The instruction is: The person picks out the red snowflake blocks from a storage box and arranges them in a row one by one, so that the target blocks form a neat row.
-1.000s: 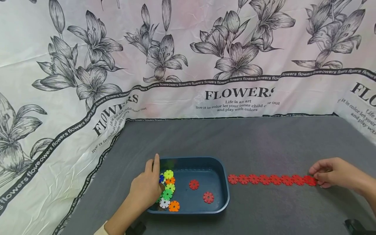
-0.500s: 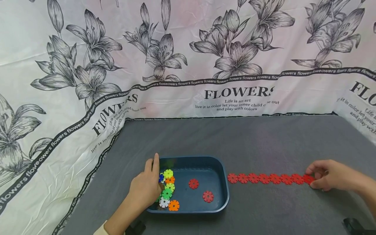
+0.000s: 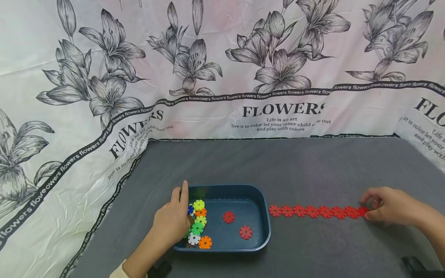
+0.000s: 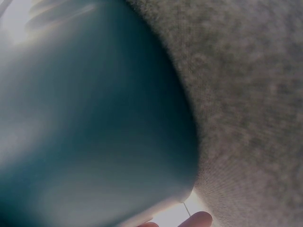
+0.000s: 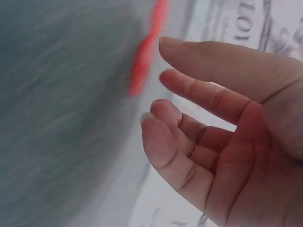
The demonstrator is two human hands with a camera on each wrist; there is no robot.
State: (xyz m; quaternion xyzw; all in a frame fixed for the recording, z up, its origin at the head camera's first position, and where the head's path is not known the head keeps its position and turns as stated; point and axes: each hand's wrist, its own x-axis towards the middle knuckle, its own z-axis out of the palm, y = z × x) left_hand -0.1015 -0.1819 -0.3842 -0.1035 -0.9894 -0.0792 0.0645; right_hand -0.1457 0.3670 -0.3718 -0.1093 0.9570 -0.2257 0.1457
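Observation:
A row of red notched plastic snowflake discs runs along the grey table to the right of a blue tray. At the row's right end is my right hand, thumb and index fingertips right by the last disc. The right wrist view has its thumb and fingers parted with nothing between them, the blurred red row just past the tips. My left hand grips the tray's left side. In the left wrist view, the tray's smooth wall fills much of the picture, with fingertips below.
Two loose red discs, one nearer the middle and one nearer the front, lie inside the tray. Yellow, orange, green, white and blue discs crowd its left end. A flower-printed cloth hangs behind the grey tabletop.
My right hand has shifted slightly left along the end of the red row, and its fingers have loosened around the last disc. The left hand and tray stay put.

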